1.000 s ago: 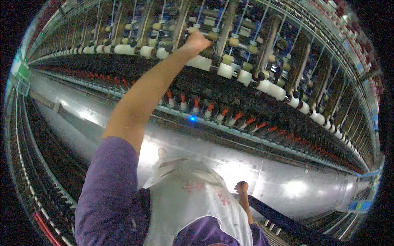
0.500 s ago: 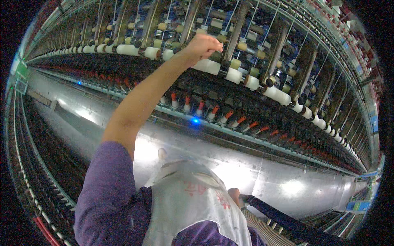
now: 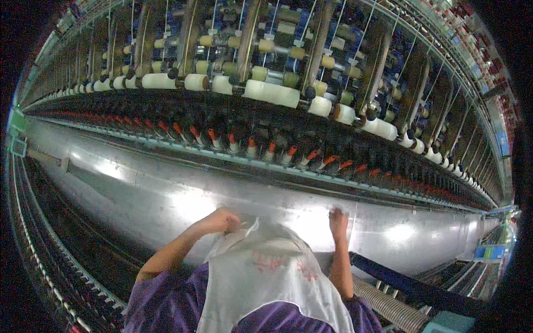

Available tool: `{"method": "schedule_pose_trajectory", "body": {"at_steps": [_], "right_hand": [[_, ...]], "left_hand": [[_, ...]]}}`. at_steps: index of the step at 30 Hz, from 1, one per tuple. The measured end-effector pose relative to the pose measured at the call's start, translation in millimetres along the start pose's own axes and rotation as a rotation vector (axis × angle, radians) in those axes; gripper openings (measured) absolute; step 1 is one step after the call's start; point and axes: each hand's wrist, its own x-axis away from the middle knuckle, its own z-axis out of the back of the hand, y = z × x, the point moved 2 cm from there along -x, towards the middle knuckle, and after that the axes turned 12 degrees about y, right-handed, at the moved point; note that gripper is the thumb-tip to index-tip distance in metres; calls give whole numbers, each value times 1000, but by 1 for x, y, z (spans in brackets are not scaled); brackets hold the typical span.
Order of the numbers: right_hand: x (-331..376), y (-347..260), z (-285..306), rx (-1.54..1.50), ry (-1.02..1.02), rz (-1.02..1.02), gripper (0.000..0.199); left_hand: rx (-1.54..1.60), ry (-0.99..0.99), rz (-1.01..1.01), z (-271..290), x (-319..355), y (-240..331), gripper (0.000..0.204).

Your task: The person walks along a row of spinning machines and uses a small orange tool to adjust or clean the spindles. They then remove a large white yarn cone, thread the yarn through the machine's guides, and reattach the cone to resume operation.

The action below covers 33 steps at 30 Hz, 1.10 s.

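My left hand (image 3: 221,220) is closed, its fingers curled beside the upper left edge of the white apron (image 3: 266,277) I wear over a purple shirt. Whether those fingers grip the cloth or some small thing is unclear. To the right of the apron, my right hand (image 3: 338,223) is raised and also closed, slightly blurred. A pale smudge shows at its fingertips, too faint to name. Both hands are in front of the grey metal panel (image 3: 383,225) of a long spinning machine, below its row of red-topped bobbins (image 3: 251,147).
White rollers (image 3: 272,92) run along the machine above the bobbins, with yellowish rollers (image 3: 266,45) and slanted metal arms higher up. A ribbed hose (image 3: 391,307) and a dark padded bar (image 3: 411,283) lie at lower right. Another machine row (image 3: 78,266) curves along the left.
My left hand has come down from the white rollers to the apron's upper edge. My right hand has risen from beside the dark bar. The view has shifted slightly along the machine.
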Motion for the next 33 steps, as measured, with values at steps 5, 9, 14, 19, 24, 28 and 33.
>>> {"method": "schedule_pose_trajectory", "body": {"at_steps": [5, 9, 14, 19, 24, 28, 33], "right_hand": [[-126, -175, 112, -124, 438, 439, 23], [-187, -298, 184, -231, 552, 712, 21], [-281, -391, 172, 293, 391, 1024, 14], [-312, -419, 127, 865, 57, 1166, 22], [-300, -429, 128, 1259, -145, 1012, 11], [-296, -434, 129, 1442, -7, 1132, 12], [-303, -427, 129, 1266, -33, 1132, 13]], "left_hand": [[-96, -108, 65, -29, 4, -60, 24], [-149, -161, -79, -40, -5, -88, 33], [-171, -175, -32, -60, -22, -147, 37], [-153, -158, 21, -74, -16, -221, 40], [-9, -102, 96, -42, 27, -191, 44], [631, -30, 568, 5, 91, -87, 39], [237, 132, 327, 52, 119, -9, 27]]}}
